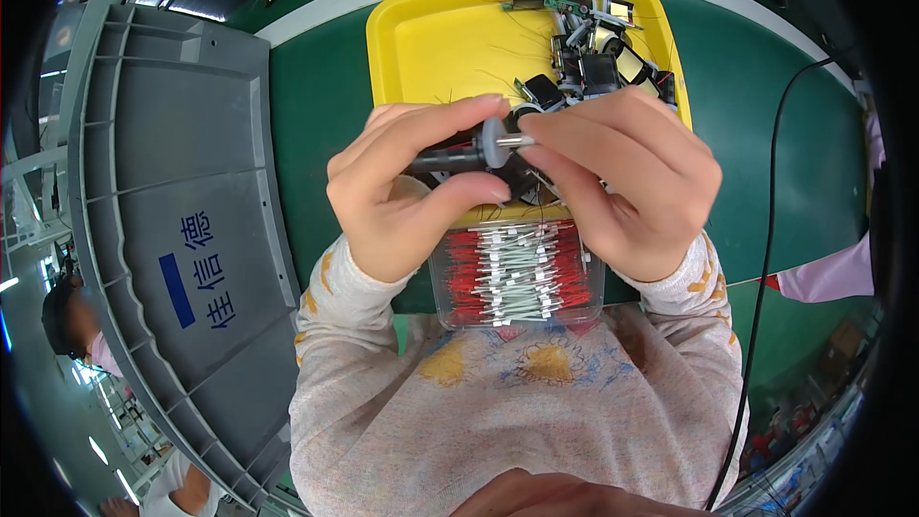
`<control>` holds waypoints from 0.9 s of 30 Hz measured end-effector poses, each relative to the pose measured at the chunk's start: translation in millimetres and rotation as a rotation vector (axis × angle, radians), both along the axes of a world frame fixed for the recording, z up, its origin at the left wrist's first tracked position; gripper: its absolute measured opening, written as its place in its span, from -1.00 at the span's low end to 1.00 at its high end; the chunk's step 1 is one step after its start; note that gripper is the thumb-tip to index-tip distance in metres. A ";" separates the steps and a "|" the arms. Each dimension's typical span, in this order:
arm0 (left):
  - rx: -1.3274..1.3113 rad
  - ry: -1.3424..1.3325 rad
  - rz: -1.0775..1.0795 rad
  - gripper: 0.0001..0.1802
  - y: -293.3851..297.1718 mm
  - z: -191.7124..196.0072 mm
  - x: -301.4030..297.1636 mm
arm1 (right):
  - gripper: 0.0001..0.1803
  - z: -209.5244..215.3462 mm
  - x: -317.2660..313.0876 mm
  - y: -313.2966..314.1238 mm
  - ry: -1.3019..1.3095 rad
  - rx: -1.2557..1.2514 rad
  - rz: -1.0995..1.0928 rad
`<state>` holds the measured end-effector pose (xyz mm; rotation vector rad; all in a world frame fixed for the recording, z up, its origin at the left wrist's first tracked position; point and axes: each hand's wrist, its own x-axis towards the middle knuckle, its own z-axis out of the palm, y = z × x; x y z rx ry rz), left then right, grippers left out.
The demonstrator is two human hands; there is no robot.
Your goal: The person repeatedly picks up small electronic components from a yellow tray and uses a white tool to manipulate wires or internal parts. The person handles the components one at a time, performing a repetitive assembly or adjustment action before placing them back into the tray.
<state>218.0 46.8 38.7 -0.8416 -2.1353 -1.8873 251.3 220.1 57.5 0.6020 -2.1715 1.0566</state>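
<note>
Hands, two, mine. My left hand (388,177) is holding one black cylindrical plastic part (445,159), its thumb and fingers clamping on the body from either side. My right hand (632,172), slightly blurred, is pinching the end of one silvery metal pin (513,141) between thumb and forefinger. The pin is standing out from one grey round disc (493,142) at the black part's right end.

Tray, one, yellow plastic, with rounded corners (445,48): it is lying beyond my hands, and the part is hovering over its near side. Black-and-green components with fine wires (600,72), over ten: they are overlapping at the tray's right, preventing an exact count.

Box, one, clear plastic (438,282): it is sitting between my forearms. Slender red-and-white pieces (517,273), dozens, are filling it, too tangled to number.

Surface, one, green (321,134), is carrying these. Crate, one, grey ribbed plastic (182,77), is standing at my left. Cable, one, thin black (772,153), is running down at my right.

Pose: both forearms are reaching up from below, elbows bending outward, wrists turning inward, fingertips meeting near the disc.
</note>
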 end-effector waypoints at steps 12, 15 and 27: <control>-0.084 0.254 -0.020 -0.65 -6.7 0.0 6.1 | -0.60 -1.2 4.2 -1.9 0.236 0.165 0.038; -0.049 0.219 -0.102 -0.66 -8.6 -0.4 2.8 | -0.64 2.1 3.2 1.7 0.118 0.069 0.115; 0.347 -0.508 -0.243 -0.63 0.0 -4.5 -3.6 | -0.71 4.5 -12.9 13.2 -0.466 -0.360 0.223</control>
